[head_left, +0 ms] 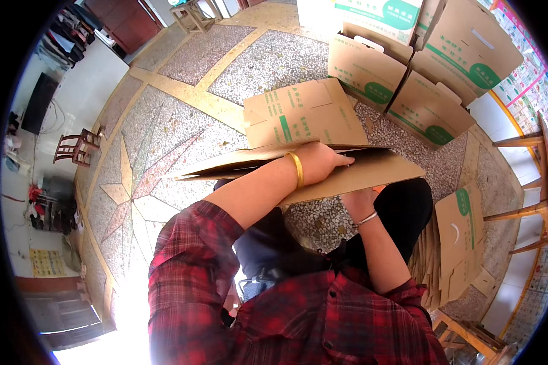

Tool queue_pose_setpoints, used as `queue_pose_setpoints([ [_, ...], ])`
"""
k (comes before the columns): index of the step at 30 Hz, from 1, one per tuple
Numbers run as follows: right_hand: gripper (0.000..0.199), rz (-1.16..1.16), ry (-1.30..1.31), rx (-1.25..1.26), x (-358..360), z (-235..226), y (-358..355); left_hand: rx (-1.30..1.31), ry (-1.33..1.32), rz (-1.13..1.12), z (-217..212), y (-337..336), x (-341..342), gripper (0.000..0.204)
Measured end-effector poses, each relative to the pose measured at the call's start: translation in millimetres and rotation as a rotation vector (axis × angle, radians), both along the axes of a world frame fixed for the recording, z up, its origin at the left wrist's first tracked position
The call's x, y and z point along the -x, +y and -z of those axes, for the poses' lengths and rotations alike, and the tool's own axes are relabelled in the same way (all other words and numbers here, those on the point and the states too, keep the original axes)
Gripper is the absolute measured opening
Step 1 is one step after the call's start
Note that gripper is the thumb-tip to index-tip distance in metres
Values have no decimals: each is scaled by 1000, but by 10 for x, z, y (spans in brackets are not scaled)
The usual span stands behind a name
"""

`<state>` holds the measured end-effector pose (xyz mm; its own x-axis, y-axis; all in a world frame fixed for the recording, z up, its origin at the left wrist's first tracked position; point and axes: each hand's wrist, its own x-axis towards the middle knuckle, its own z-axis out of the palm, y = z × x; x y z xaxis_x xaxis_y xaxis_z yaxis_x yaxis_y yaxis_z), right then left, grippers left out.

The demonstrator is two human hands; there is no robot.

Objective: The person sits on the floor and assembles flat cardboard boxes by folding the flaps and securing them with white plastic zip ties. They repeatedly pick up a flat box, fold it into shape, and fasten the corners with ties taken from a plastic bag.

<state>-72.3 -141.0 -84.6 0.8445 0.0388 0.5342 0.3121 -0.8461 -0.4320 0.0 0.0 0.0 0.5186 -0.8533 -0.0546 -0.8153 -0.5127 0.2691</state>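
Observation:
A partly folded brown cardboard box (383, 172) with green print lies across my lap, its panels spread at an angle. My left hand (318, 163), with a gold bangle at the wrist, rests on the upper face of the near panel. One finger points right and the others curl down against the cardboard. From below, my right hand (357, 202), with a silver bangle, meets the underside of that panel, which hides its fingers. The box's printed far panel (301, 112) slopes away over the floor.
Several assembled cardboard boxes (368, 70) are stacked at the far right. A pile of flat cardboard boxes (460, 237) leans beside my right knee. Wooden furniture (520, 213) lines the right wall. On the left stand a small wooden chair (76, 146) and dark items along the wall.

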Motion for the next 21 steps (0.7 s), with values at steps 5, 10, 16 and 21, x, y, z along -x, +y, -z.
queue_pose_setpoints([
  [5, 12, -149, 418, -182, -99, 105, -115, -187, -83, 27, -252, -111, 46, 38],
  [10, 8, -307, 679, -701, 52, -194, -81, 107, 77, -57, -45, 51, -88, 35],
  [16, 35, 14, -105, 74, 175, -100, 0, 250, -34, -182, 15, 23, 183, 37],
  [21, 32, -315, 373, -947, 128, -79, -9, 91, -38, -125, -57, 24, 126, 36],
])
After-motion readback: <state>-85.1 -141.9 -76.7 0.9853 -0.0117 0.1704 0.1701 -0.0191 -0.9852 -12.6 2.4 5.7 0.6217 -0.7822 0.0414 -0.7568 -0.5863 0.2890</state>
